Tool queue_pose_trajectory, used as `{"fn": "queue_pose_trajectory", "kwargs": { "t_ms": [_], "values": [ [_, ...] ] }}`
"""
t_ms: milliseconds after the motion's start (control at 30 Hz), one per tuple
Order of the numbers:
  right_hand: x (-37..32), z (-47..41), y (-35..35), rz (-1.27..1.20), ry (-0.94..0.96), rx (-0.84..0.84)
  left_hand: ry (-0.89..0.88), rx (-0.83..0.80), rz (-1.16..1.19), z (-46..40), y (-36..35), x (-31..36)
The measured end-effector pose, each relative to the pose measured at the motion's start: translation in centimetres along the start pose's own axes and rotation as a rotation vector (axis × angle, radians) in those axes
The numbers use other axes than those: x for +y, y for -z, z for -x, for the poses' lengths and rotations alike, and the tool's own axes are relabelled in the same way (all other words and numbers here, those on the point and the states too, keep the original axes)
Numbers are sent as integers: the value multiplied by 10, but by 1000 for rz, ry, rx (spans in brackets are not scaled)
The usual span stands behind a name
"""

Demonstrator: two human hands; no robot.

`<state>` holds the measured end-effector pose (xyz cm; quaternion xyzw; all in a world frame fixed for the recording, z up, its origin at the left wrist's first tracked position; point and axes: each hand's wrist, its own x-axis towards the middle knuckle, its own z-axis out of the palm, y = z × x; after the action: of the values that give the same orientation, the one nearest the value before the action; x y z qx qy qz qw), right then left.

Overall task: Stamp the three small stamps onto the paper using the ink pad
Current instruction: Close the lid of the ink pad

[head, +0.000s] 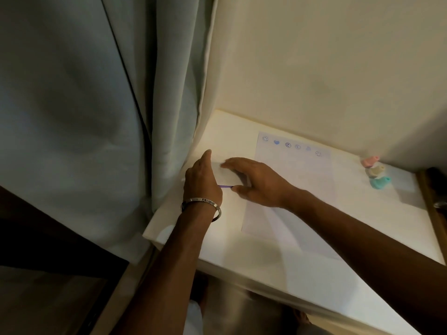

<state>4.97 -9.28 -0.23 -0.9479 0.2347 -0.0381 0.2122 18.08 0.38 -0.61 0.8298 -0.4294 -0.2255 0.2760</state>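
Note:
A white ink pad [228, 176] lies on the white table [278, 262], just left of the paper [292, 197]. A thin purple strip shows along its near edge. My left hand [202, 181], with a metal bangle on the wrist, grips the pad's left side. My right hand [257, 183] spans its right side, fingers on top and thumb at the near edge. The paper carries a row of several blue prints along its far edge. Three small stamps stand untouched at the far right: pink [370, 161], beige [375, 171] and teal [380, 183].
A grey-green curtain [101, 117] hangs right against the table's left edge. A cream wall [326, 68] closes off the back. A brown wooden strip [433, 213] with a dark object on it runs along the table's right edge.

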Motion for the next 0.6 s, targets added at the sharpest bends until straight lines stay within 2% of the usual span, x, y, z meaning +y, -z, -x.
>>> {"fn": "queue_pose_trajectory", "kwargs": {
  "t_ms": [333,600],
  "values": [
    [0,-10,2,75,3,-84,-8,31,-11,0,0,1],
    [6,-9,-4,112,55,-116,-28,-35,13,-5,3,-4]
  ]
}}
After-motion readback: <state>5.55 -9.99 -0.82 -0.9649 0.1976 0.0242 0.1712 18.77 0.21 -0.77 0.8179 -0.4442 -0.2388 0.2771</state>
